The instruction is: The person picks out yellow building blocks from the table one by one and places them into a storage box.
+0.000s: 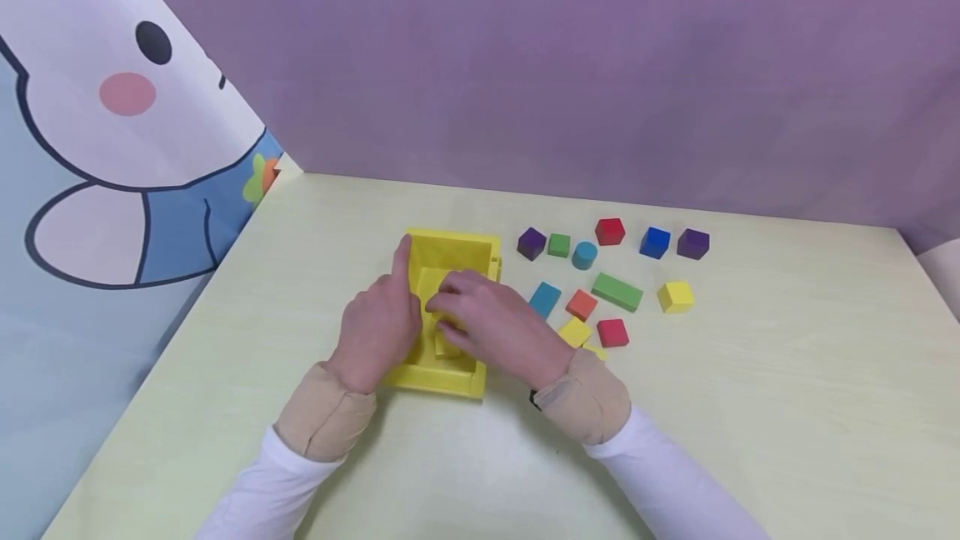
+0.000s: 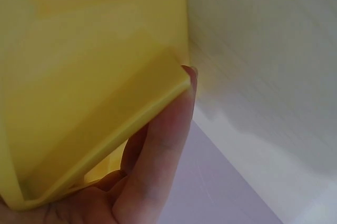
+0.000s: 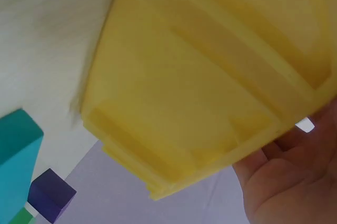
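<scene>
Yellow box (image 1: pixel 435 382) stands left of the middle of the desk (image 1: pixel 787 407), open side up, long walls running toward the far edge. Inside, toward its near wall, I make out a yellow block (image 1: pixel 447 347); the right hand (image 1: pixel 498 319) reaches in just above, fingers bent, fingertip contact hidden: I cannot tell whether it is grasping or released. The left hand (image 1: pixel 378 325) clasps the left wall, index laid along the rim to the far left corner; I judge this a brace against sliding. A green bar (image 1: pixel 617 292), teal cylinder (image 1: pixel 585 256) and yellow cube (image 1: pixel 676 297) lie right of the box, presumably for the right hand's easy reach.
</scene>
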The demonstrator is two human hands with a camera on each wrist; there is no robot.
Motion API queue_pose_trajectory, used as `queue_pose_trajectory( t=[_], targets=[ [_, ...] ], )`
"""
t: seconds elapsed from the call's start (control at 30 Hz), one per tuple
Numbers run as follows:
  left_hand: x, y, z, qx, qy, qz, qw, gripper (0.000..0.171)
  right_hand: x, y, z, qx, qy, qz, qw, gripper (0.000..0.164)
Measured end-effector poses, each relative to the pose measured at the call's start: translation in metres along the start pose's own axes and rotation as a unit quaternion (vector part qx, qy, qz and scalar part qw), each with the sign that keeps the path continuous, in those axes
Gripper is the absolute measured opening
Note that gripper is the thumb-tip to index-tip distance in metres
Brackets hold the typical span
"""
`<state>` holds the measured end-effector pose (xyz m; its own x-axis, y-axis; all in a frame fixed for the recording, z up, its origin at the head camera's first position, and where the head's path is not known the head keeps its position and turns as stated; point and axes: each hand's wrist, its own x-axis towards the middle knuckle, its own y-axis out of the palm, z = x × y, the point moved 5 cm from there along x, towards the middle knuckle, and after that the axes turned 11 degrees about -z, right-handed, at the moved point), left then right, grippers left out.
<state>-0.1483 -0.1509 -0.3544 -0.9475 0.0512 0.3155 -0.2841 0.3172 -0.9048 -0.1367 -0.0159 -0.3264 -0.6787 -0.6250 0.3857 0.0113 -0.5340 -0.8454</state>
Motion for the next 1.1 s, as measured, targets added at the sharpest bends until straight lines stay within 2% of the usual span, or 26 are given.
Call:
queue_pose_trajectory(
  t=[0.43, 0.9, 1.1],
  targets=[
    [0.001, 0.000, 0.000, -0.001, -0.006, 0.009, 0.9999, 0.070, 0.013, 0.009, 0.000, -0.029, 0.016, 0.058, 0.998, 0.015],
    [0.000, 0.001, 0.000, -0.008, -0.003, -0.003, 1.0000, 0.068, 0.022, 0.018, -0.001, -0.021, 0.061, 0.106, 0.992, 0.019],
    [0.000, 0.000, 0.000, -0.012, -0.003, -0.005, 0.9999, 0.068, 0.025, 0.020, -0.002, -0.023, 0.063, 0.121, 0.990, 0.017]
  ],
)
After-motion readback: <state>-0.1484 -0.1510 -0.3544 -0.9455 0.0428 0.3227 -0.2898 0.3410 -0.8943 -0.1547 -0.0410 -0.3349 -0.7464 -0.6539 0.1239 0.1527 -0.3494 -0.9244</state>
